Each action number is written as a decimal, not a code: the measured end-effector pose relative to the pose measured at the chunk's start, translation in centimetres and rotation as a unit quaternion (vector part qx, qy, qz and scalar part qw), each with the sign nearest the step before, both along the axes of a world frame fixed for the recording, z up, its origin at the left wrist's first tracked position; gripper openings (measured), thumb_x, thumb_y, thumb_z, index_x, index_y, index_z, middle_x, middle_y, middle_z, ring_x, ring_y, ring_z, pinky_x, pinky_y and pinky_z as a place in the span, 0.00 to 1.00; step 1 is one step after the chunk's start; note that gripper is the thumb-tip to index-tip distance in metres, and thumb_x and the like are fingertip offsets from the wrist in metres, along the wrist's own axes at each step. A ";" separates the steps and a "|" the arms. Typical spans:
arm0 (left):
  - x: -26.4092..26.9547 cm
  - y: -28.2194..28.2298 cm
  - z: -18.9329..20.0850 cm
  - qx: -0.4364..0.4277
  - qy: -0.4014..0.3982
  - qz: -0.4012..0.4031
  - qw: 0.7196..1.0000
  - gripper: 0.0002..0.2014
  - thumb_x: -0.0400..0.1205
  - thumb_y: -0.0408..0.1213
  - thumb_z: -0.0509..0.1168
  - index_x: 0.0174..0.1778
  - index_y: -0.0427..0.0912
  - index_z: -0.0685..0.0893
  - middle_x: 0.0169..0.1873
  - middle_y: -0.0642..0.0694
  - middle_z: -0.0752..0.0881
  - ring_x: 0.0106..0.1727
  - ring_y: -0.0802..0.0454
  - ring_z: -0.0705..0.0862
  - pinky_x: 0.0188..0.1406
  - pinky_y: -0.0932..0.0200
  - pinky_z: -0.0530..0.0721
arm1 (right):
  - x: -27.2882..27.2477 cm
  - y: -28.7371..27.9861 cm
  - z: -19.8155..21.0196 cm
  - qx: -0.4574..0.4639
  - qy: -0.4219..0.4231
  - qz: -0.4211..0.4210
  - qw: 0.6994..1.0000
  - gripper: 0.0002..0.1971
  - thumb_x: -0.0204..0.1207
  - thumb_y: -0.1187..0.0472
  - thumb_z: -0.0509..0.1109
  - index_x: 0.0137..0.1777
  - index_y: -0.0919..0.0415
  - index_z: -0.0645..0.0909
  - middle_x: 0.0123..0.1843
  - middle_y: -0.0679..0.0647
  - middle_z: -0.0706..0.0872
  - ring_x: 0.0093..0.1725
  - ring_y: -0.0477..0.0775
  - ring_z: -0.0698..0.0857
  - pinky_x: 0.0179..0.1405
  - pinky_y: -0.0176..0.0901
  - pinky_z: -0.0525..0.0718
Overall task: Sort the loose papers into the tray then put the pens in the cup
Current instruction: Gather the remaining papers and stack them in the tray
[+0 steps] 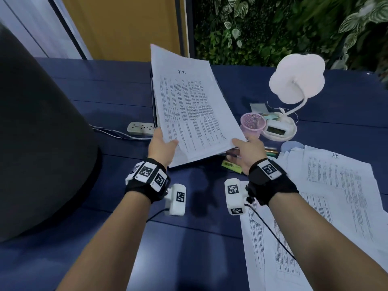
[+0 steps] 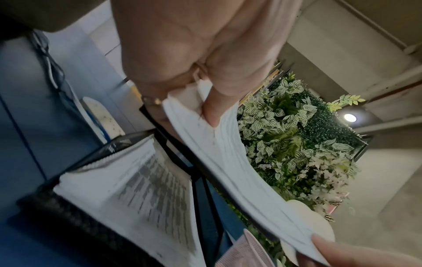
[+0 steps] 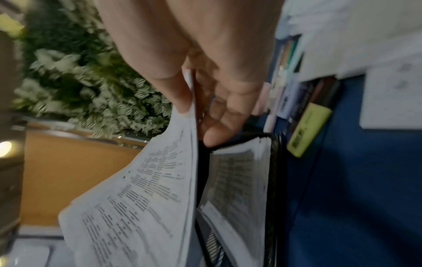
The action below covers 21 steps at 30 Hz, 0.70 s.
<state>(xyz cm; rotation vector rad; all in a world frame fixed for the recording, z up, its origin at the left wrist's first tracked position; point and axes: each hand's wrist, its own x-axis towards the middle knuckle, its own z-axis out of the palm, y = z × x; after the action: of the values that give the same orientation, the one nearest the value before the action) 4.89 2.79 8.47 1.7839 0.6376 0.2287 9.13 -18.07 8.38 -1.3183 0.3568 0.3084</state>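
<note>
Both hands lift a sheaf of printed papers (image 1: pixel 189 110) above a black mesh tray (image 2: pixel 118 144) at the far middle of the blue table (image 1: pixel 105 97). The left hand (image 1: pixel 161 147) pinches the sheaf's near left corner, thumb on top and fingers beneath; the right hand (image 1: pixel 248 153) pinches the near right corner the same way. The far end of the sheaf tilts up and hides most of the tray from the head camera, but both wrist views show the tray below, already holding printed sheets.

The sheaf looks light and limp, bowing between the two grips, and its edges fan apart in the left wrist view, so loose pages could slide out; holding it at two corners, as here, seems the safe way to keep it flat and together.

More loose papers (image 1: pixel 336 185) lie spread along the table's right edge. Pens and markers (image 1: pixel 270 152), with a yellow highlighter (image 1: pixel 232 165), lie just beside the right hand, partly under the sheaf. A pink mesh cup (image 1: pixel 252 123) stands just right of the tray, near enough that a sagging corner might brush it. A white lamp (image 1: pixel 294 85) stands behind the cup, a power strip (image 1: pixel 140 128) left of the tray, and a large dark object (image 1: pixel 37 133) fills the table's left edge.
</note>
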 end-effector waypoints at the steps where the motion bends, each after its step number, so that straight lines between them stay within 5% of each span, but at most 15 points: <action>1: 0.5 0.5 0.3 0.010 0.004 -0.002 1.000 0.25 0.80 0.32 0.66 0.73 0.40 0.69 0.70 0.42 0.78 0.69 0.43 0.78 0.70 0.42 0.76 | 0.5 0.3 0.2 -0.049 -0.014 0.012 0.999 0.07 0.79 0.69 0.63 0.50 0.58 0.79 0.45 0.62 0.85 0.29 0.51 0.81 0.21 0.36 0.79; 3: 1.5 1.3 1.0 0.030 0.002 -0.006 1.000 0.23 0.81 0.30 0.65 0.72 0.38 0.69 0.69 0.42 0.78 0.67 0.44 0.79 0.69 0.47 0.77 | 1.8 1.1 0.3 -0.114 -0.047 0.026 0.992 0.08 0.78 0.71 0.63 0.44 0.58 0.79 0.38 0.61 0.83 0.26 0.49 0.79 0.16 0.33 0.75; 6: 3.3 2.2 2.1 0.094 0.004 -0.002 0.996 0.19 0.83 0.29 0.62 0.70 0.38 0.69 0.64 0.41 0.80 0.58 0.45 0.80 0.54 0.56 0.79 | 3.8 2.4 0.8 -0.151 -0.063 0.018 0.986 0.09 0.77 0.73 0.61 0.51 0.67 0.81 0.31 0.59 0.81 0.23 0.49 0.80 0.16 0.34 0.78; 9: 4.6 2.5 2.8 0.147 -0.007 0.000 0.989 0.31 0.83 0.27 0.61 0.80 0.47 0.58 0.65 0.40 0.79 0.59 0.44 0.81 0.53 0.57 0.77 | 5.4 3.5 0.8 -0.154 -0.056 0.010 0.986 0.11 0.77 0.74 0.60 0.56 0.71 0.80 0.34 0.62 0.82 0.24 0.50 0.84 0.19 0.37 0.84; 12: 5.3 2.3 2.9 0.258 0.019 -0.059 0.964 0.37 0.82 0.23 0.59 0.83 0.50 0.52 0.75 0.38 0.68 0.69 0.43 0.74 0.64 0.54 0.73 | 5.9 4.0 0.4 -0.184 -0.058 0.021 0.981 0.15 0.77 0.76 0.58 0.62 0.69 0.77 0.46 0.66 0.83 0.28 0.54 0.84 0.25 0.42 0.88; 14: 5.6 2.2 2.4 0.344 0.037 -0.091 0.934 0.30 0.82 0.22 0.59 0.80 0.44 0.62 0.82 0.38 0.51 0.81 0.40 0.58 0.76 0.52 0.63 | 6.0 3.9 0.0 -0.201 -0.075 0.020 0.976 0.17 0.77 0.76 0.59 0.64 0.66 0.75 0.52 0.66 0.82 0.28 0.54 0.84 0.26 0.43 0.88; 16: 5.5 1.9 1.7 0.410 0.040 -0.114 0.904 0.21 0.83 0.24 0.59 0.73 0.40 0.73 0.83 0.37 0.43 0.83 0.38 0.48 0.79 0.47 0.57 | 6.1 3.9 -0.3 -0.212 -0.089 0.025 0.973 0.17 0.77 0.75 0.60 0.65 0.66 0.74 0.53 0.66 0.81 0.27 0.54 0.84 0.24 0.43 0.88; 19: 5.2 1.2 0.8 0.511 0.056 -0.139 0.846 0.13 0.84 0.39 0.61 0.63 0.43 0.83 0.83 0.39 0.53 0.83 0.41 0.48 0.80 0.41 0.49 | 6.8 3.5 -0.7 -0.269 -0.114 0.035 0.956 0.16 0.76 0.72 0.64 0.64 0.66 0.77 0.48 0.63 0.83 0.23 0.51 0.84 0.21 0.42 0.86; 21: 5.0 0.9 0.5 0.540 0.089 -0.163 0.821 0.20 0.83 0.53 0.58 0.65 0.46 0.82 0.78 0.42 0.66 0.80 0.42 0.59 0.77 0.41 0.55 | 7.1 3.3 -0.6 -0.340 -0.139 0.045 0.929 0.15 0.73 0.65 0.68 0.60 0.63 0.81 0.47 0.60 0.86 0.30 0.56 0.88 0.33 0.50 0.89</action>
<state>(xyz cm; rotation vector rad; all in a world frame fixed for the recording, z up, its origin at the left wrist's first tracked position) 9.91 3.71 8.97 3.0111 0.2988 0.1971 16.27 -14.82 7.77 -2.0383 0.1611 0.0626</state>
